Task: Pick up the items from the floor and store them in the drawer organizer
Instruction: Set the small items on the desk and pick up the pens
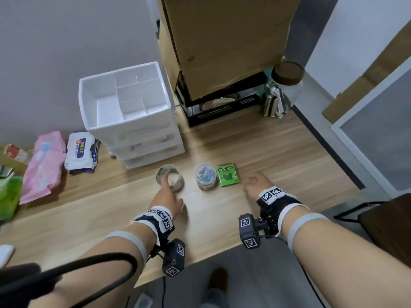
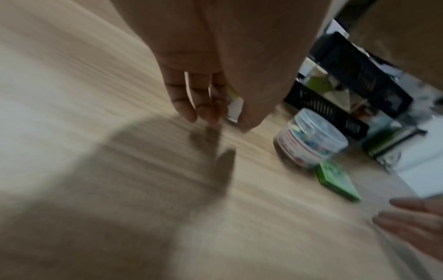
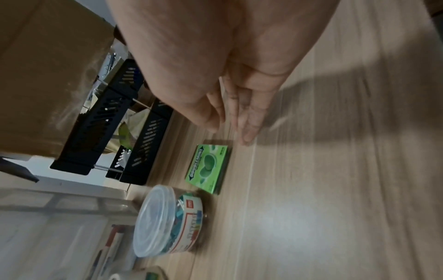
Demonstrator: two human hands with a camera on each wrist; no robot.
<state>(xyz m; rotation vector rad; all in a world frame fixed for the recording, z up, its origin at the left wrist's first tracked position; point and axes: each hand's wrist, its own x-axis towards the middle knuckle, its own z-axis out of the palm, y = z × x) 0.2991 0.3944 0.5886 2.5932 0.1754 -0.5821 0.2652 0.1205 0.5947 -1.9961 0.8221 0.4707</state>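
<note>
A tape roll [image 1: 175,174] lies flat on the wood floor [image 1: 266,147] in front of the white drawer organizer [image 1: 89,103], whose top tray has empty compartments. My left hand [image 1: 170,190] reaches over the roll's near rim with straight fingers [image 2: 184,102]; I cannot tell if it touches. To the right of the tape roll stand a clear lidded jar of coloured clips [image 1: 205,176] [image 2: 311,140] [image 3: 167,221] and a flat green Doublemint gum box [image 1: 226,174] [image 2: 338,181] [image 3: 208,168]. My right hand [image 1: 253,181] [image 3: 235,128] hovers open just right of the gum box, holding nothing.
Wet-wipe pack [image 1: 81,152] and pink pack [image 1: 43,167] lie left of the organizer. Behind the items are a cardboard box [image 1: 222,41] on a black rack [image 1: 222,114] and a brown-lidded glass jar [image 1: 287,85]. A dark piece of furniture [image 1: 382,221] stands at right.
</note>
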